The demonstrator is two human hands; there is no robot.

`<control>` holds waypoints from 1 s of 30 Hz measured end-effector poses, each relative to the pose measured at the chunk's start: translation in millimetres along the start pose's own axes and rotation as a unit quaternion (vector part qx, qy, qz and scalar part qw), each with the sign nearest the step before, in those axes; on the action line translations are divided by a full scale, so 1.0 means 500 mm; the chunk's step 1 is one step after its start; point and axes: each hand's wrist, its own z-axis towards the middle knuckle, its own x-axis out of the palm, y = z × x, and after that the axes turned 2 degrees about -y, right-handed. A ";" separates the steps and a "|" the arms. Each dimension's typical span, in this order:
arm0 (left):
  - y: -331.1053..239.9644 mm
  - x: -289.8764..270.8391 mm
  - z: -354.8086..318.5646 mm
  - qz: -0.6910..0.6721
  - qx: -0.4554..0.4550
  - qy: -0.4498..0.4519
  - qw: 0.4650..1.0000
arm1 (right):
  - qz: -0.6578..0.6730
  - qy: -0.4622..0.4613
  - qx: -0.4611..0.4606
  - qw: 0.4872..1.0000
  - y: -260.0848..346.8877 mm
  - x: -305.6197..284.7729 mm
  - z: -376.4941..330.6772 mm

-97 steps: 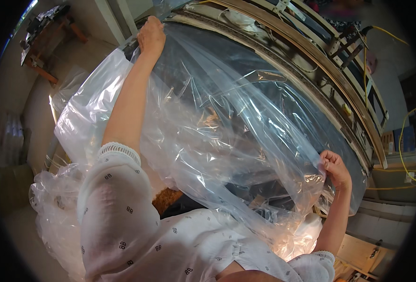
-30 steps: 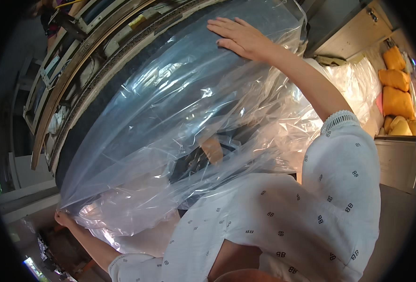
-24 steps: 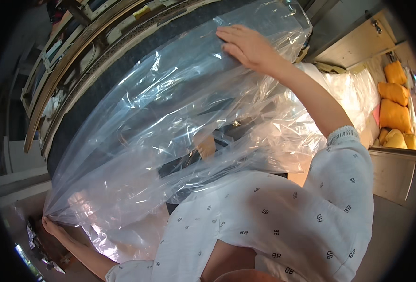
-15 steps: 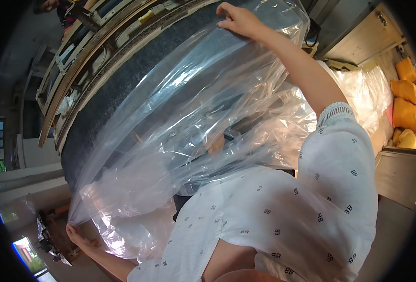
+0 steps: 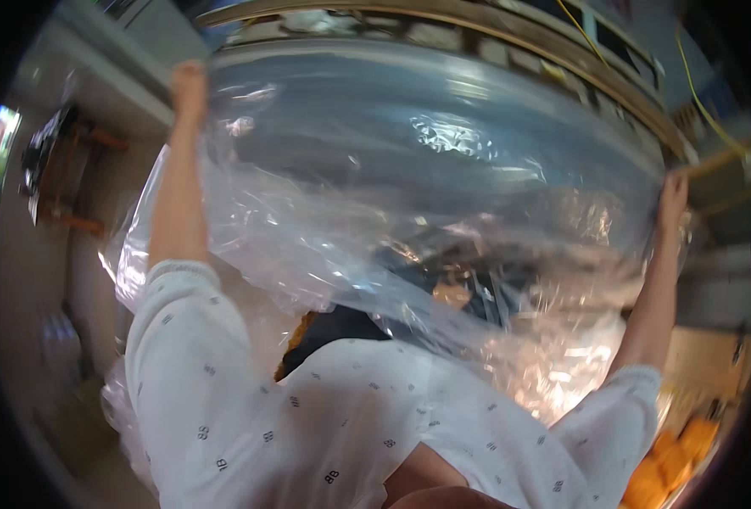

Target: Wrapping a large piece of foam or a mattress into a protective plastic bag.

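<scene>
A wide clear plastic sheet (image 5: pixel 333 191) stretches across in front of me, with a dark surface showing through it. Closed at its far left corner is my left hand (image 5: pixel 189 87), gripping the edge; motion blurs it a little. My right hand (image 5: pixel 673 197) grips the opposite edge at the far right, its fingers closed. Between the two hands the far part of the sheet is pulled fairly smooth. Nearer my body the film lies in loose, shiny folds and hangs down on the left.
Beyond the sheet runs a long wooden rail (image 5: pixel 553 47) of a bench or frame. A yellow cord (image 5: pixel 702 106) hangs at the far right. An orange-brown stand (image 5: pixel 66 182) is on the left floor. Orange bundles (image 5: pixel 672 462) sit at lower right, below a wooden panel (image 5: pixel 702 352).
My left hand has gone from the lower left to the far left, my right hand outward to the right. The sheet is spread wider and smoother; the view has turned.
</scene>
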 end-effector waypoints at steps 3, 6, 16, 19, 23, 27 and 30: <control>-0.092 0.097 -0.060 -0.226 -0.184 -0.009 0.956 | 0.075 -0.093 0.052 0.991 -0.068 0.042 -0.040; -0.088 0.130 -0.032 -0.297 -0.206 -0.009 0.932 | 0.149 -0.084 0.032 0.985 -0.085 0.060 -0.025; -0.136 0.188 0.007 -0.285 -0.227 0.034 0.931 | 0.075 -0.034 0.041 0.996 -0.160 0.077 0.060; -0.137 0.194 0.011 -0.259 -0.223 0.036 0.939 | 0.039 -0.037 0.050 0.997 -0.144 0.072 0.064; -0.103 0.215 0.029 -0.269 -0.268 0.030 0.925 | 0.029 -0.080 0.034 0.996 -0.118 0.075 0.072; -0.071 0.219 0.031 -0.296 -0.287 0.059 0.909 | -0.101 -0.104 0.057 0.988 -0.099 0.072 0.076; -0.098 0.193 0.032 -0.347 -0.325 0.055 0.878 | -0.144 -0.080 0.077 0.983 -0.071 0.072 0.070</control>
